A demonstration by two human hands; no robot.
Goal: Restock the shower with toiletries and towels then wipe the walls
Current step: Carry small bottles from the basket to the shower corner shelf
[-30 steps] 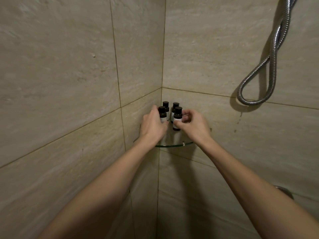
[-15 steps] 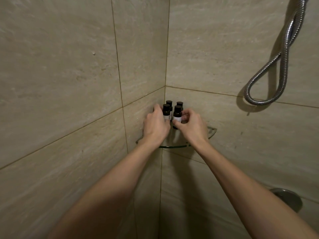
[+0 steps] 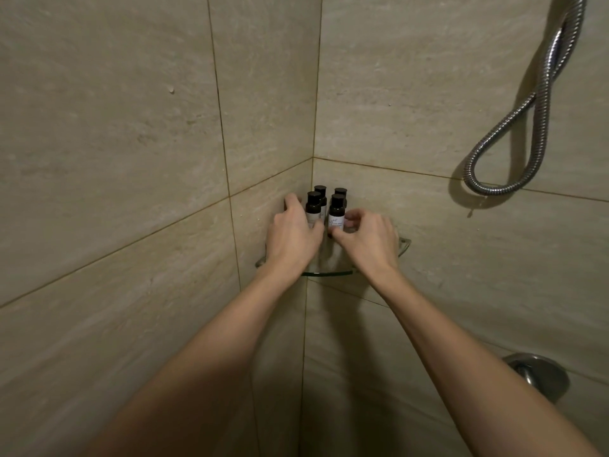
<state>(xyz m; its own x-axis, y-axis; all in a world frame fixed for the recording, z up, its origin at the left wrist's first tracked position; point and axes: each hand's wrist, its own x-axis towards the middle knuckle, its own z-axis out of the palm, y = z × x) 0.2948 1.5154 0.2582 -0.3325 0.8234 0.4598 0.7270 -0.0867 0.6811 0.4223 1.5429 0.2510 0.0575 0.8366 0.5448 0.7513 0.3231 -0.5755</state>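
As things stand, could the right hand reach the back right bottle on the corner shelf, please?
Probably yes: the right hand pinches the front right bottle, and the back right bottle stands just behind, its cap uncovered.

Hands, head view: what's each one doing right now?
Left hand: curled round the front-left bottle.
Right hand: pinching the front-right bottle.
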